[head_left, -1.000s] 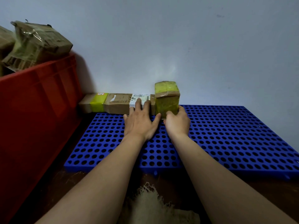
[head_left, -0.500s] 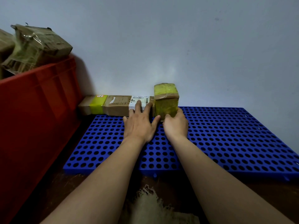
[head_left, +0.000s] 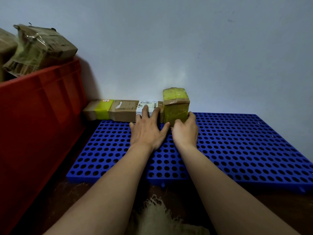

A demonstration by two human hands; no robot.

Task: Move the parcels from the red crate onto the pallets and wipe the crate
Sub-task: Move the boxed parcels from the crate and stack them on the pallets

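Right now my left hand (head_left: pixel 149 131) lies flat with its fingers spread and straight. The palm is over the blue pallet (head_left: pixel 237 146) and two fingertips press the white label of a low brown parcel (head_left: pixel 123 110) that runs along the foot of the wall (head_left: pixel 186 48). I cannot tell whether that parcel is one long piece or two set end to end. A band of yellow tape crosses it near its left end. Whether it sits on the pallet's far edge or just behind it is also unclear, and its left end reaches past the pallet's corner.

My right hand (head_left: pixel 185 131) is curled round the bottom of a yellow-green parcel (head_left: pixel 176 106). The thumb is on the near face and the fingers wrap the right side, so their tips are hidden behind it. This parcel stands upright at the back of the pallet, touching the right end of the low brown one. Glossy tape blurs whatever is printed on it.

At left, the red crate (head_left: pixel 39 116) is cut off by the frame, so I see only its near wall and rim, and its inside is out of sight. A plastic-wrapped parcel (head_left: pixel 42 50) juts above the rim, tilted. Beside it is another parcel (head_left: pixel 6 48), mostly cropped away.

Between my forearms at the bottom edge lies a pale frayed cloth (head_left: pixel 157 216), partly cut off and dim.
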